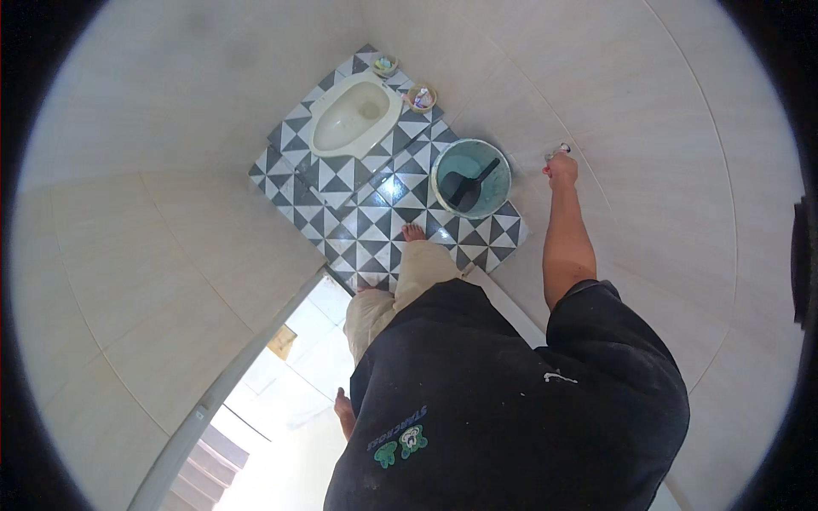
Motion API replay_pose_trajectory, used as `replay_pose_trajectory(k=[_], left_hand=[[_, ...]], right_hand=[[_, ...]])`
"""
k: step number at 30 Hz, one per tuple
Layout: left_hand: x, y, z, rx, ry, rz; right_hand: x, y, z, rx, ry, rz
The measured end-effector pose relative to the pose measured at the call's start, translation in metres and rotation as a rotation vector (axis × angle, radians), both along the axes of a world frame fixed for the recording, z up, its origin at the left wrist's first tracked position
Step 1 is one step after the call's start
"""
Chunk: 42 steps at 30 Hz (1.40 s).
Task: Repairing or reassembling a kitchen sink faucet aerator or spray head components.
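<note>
My right hand [561, 169] is stretched out to the tiled wall and closed around a small metal wall tap [558, 152] with a red part beside it. Just left of that hand, a teal bucket [443, 162] stands on the floor with a dark scoop [470, 183] inside it. My left hand [344, 411] hangs low by my side near the doorway. Only part of it shows beside my dark shirt, and nothing can be seen in it. My bare foot [413, 232] rests on the patterned floor.
A white squat toilet [354, 115] sits on a raised step of black-and-white triangle tiles [375, 230]. Two small bowls [385, 64] [421, 97] stand beside it. Pale wall tiles close in all round. An open door [256, 358] and steps [213, 451] lie at lower left.
</note>
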<state>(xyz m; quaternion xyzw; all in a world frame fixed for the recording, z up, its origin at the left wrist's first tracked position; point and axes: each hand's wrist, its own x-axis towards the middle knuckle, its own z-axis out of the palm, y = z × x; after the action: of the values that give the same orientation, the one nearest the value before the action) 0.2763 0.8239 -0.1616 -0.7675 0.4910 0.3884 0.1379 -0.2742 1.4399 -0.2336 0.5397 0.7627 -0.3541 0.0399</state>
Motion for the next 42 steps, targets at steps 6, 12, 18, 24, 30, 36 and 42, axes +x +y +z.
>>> replay_pose_trajectory(k=[6,12,18,24,30,36,42], left_hand=[[0.001,0.009,0.02,-0.032,0.025,0.402],[0.045,-0.033,0.005,-0.079,0.086,0.446],[0.102,-0.126,-0.059,-0.082,0.24,0.39],[0.115,-0.242,-0.077,-0.244,0.244,0.182],[0.079,-0.287,-0.08,-0.217,0.44,-0.089],[0.044,-0.371,-0.018,-0.164,0.792,0.109],[-0.003,-0.554,0.077,-0.86,0.981,-0.257]], right_hand=[[0.053,-0.044,0.022,-0.574,0.272,-0.18],[0.11,-0.07,-0.031,0.827,-0.223,1.093],[0.12,-0.115,-0.044,0.786,0.008,1.025],[0.14,-0.254,0.011,0.134,-0.187,0.833],[0.159,-0.322,0.014,0.82,-0.234,1.939],[0.264,-0.443,0.002,0.364,0.591,2.593],[0.311,-0.542,0.03,0.259,0.385,2.525]])
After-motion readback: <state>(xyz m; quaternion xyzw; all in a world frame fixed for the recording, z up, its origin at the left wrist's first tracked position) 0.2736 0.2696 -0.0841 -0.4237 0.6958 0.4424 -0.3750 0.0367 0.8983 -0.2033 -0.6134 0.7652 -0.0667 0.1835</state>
